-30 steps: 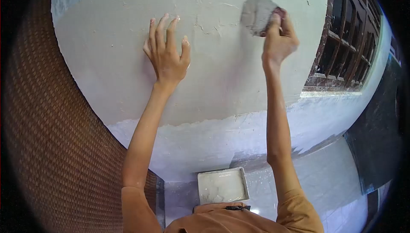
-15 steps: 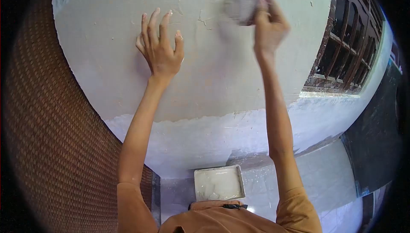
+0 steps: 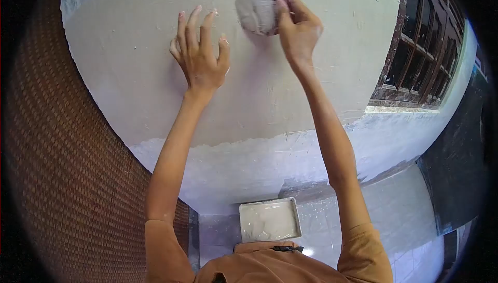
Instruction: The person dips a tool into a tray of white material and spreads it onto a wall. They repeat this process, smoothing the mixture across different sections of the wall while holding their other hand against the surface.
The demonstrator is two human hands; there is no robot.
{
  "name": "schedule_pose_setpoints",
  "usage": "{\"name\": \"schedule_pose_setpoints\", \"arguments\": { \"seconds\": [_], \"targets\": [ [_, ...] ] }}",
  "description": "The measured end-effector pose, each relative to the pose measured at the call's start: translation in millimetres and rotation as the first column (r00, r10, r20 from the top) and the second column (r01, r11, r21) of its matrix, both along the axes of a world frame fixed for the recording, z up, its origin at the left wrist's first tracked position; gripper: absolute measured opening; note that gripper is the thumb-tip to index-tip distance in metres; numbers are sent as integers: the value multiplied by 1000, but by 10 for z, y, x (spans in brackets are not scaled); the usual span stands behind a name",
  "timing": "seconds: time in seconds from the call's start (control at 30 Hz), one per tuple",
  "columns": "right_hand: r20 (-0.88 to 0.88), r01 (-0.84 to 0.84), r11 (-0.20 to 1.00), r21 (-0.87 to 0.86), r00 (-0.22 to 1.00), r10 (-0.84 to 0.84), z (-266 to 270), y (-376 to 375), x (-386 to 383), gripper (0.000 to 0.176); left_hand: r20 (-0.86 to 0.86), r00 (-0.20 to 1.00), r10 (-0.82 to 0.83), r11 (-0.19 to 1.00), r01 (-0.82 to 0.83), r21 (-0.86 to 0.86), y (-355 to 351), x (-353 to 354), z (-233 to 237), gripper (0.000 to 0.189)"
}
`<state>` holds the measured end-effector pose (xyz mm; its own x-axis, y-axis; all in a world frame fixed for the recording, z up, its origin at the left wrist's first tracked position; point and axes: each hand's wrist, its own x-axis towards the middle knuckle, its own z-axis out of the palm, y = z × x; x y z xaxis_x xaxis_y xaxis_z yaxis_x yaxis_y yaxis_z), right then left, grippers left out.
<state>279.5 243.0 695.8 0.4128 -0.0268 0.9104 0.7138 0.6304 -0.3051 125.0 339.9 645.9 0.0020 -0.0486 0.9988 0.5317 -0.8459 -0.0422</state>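
Note:
My right hand (image 3: pixel 301 31) grips the dark reddish handle of a wide paintbrush (image 3: pixel 257 10). Its broad, pale, coated head points left, against or close to the upper wall (image 3: pixel 249 96); contact is hard to tell. Left of it, my left hand (image 3: pixel 199 59) has its fingers spread and raised along the wall, holding nothing. White smears show on its fingertips. A pale coat with small lumps covers the wall down to a ragged lower edge. Below, a rectangular tray (image 3: pixel 298 220) of thick white material rests on the floor.
A brown woven panel (image 3: pixel 88 143) runs down the left side. To the right is a dark wooden window (image 3: pixel 423 44) with a pale sill. A dark sheet (image 3: pixel 456 163) stands at far right. White specks dot the tiled floor (image 3: pixel 332 226).
My right hand has swept the paintbrush left and slightly down, closer to my left hand. My left hand shifts slightly right in view, still spread.

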Motion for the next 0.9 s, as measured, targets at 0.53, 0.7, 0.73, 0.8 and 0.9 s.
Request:
{"name": "schedule_pose_setpoints", "arguments": {
  "seconds": [0.53, 0.7, 0.73, 0.8, 0.9],
  "targets": [
    [-173, 120, 988, 95, 980, -102, -140, -354, 407, 26, -30, 1000, -3, 1000, 3, 11, 8, -71, -79, 49],
    [-91, 77, 996, -39, 993, -80, -165, -230, 93, 30, -12, 1000, -1, 1000, 1, -23, 14, 80, -38, 49],
    [-32, 51, 998, 22, 998, -50, -204, -55, -19, 30, -15, 1000, -26, 1000, 26, -14, -2, 141, -26, 49],
    [55, 45, 994, 101, 997, -51, -197, 98, 18, 29, -27, 998, -55, 998, 55, 4, -37, 195, -8, 49],
    [-200, 243, 969, 54, 953, -228, -93, -254, 485, 26, -67, 998, -20, 1000, 19, -7, -39, 83, -36, 49]
  ]
}}
